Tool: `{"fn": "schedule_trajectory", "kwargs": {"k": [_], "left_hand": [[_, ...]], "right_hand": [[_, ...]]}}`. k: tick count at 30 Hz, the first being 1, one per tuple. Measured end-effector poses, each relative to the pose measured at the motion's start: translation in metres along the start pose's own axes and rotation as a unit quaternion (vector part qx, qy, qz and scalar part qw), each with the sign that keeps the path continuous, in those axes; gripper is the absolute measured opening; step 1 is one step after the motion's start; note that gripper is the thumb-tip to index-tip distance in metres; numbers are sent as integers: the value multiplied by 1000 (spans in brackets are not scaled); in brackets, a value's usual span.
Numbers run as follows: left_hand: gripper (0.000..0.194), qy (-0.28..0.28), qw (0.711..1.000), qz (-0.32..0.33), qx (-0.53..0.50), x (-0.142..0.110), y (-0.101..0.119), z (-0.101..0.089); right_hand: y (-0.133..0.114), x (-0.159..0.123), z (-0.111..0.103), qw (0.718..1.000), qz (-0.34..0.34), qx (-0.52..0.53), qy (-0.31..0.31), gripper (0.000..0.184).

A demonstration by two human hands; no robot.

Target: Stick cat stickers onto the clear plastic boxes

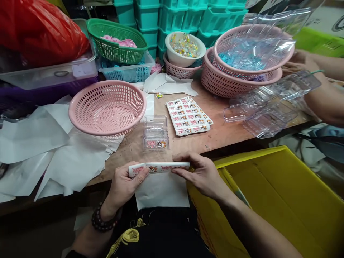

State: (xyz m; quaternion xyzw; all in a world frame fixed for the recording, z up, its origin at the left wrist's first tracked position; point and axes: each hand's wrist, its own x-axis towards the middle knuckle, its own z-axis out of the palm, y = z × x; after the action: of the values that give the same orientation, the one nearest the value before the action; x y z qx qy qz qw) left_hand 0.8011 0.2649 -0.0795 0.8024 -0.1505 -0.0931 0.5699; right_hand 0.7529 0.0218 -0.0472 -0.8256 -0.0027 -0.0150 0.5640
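A sheet of stickers (158, 167) with cartoon animals and pink lettering is bent over between my hands, its white lower part hanging toward my lap. My left hand (129, 184) pinches its left end, thumb on the printed front. At the right end, my right hand (200, 173) has thumb and fingers closed on the sheet's edge. Just beyond, a small clear plastic box (156, 132) lies on the wooden table with a similar sticker on its near part. To its right rests a stack of sticker sheets (189, 116).
A pink basket (107, 127) stands left, beside loose white papers (53, 150). Right are stacked pink baskets (212, 80), clear boxes (266, 118) and another person's arms (322, 82). A yellow bin (285, 200) sits below the table edge. Teal crates (173, 18) line the back.
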Motion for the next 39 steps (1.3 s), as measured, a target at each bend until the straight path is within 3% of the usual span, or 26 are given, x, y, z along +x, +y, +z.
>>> {"fn": "schedule_trajectory", "kwargs": {"k": [2, 4, 6, 8, 10, 11, 14, 18, 20, 22, 24, 26, 28, 29, 31, 33, 36, 39], "left_hand": [[30, 66, 996, 49, 43, 0, 3, -3], [60, 123, 974, 141, 127, 2, 11, -8], [71, 86, 947, 220, 216, 6, 21, -12], [45, -26, 937, 243, 250, 13, 30, -13], [15, -129, 942, 216, 223, 21, 35, -10], [10, -169, 947, 189, 196, 24, 35, -9], [18, -251, 956, 90, 120, 33, 34, -5], [27, -320, 946, -25, 51, 40, 30, -5], [30, -356, 930, -86, 11, 44, 25, -8], [35, -401, 903, -152, -38, 49, 17, -12], [41, -432, 878, -190, -77, 53, 9, -19], [39, -391, 904, -156, -70, 55, 3, -26], [30, -268, 963, -30, -13, 54, 2, -31], [24, -196, 979, 46, 29, 54, 2, -32], [16, -108, 974, 161, 114, 55, 3, -28], [14, -118, 961, 193, 160, 56, 2, -19], [16, -166, 959, 176, 150, 56, -2, 0], [14, -154, 967, 153, 133, 53, -5, 12]], "right_hand": [[0, -2, 2, 998, -28, -49, 25, 21], [-3, -5, 1, 996, -51, -72, 10, 14], [-7, -6, -2, 995, -59, -78, -24, 11], [-11, -6, -4, 994, -51, -79, -57, 14], [-13, -4, -7, 993, -32, -74, -83, 19], [-12, -4, -8, 993, -28, -73, -89, 22], [-9, -1, -10, 992, -62, -80, -69, 25], [-5, 0, -11, 982, -140, -123, -23, 15], [-3, -2, -11, 959, -221, -178, 16, 13], [-3, -6, -11, 914, -332, -225, 63, 17], [-3, -9, -12, 886, -401, -205, 114, 20], [-4, -7, -15, 907, -359, -111, 190, 20], [-5, 5, -18, 942, -218, 15, 257, 13], [-5, 15, -19, 951, -140, 70, 266, 9], [-4, 41, -18, 960, -23, 153, 234, 17], [-2, 71, -15, 965, 43, 194, 173, 27], [2, 109, -8, 966, 105, 204, 115, 34], [7, 133, -3, 968, 153, 183, 78, 36]]}}
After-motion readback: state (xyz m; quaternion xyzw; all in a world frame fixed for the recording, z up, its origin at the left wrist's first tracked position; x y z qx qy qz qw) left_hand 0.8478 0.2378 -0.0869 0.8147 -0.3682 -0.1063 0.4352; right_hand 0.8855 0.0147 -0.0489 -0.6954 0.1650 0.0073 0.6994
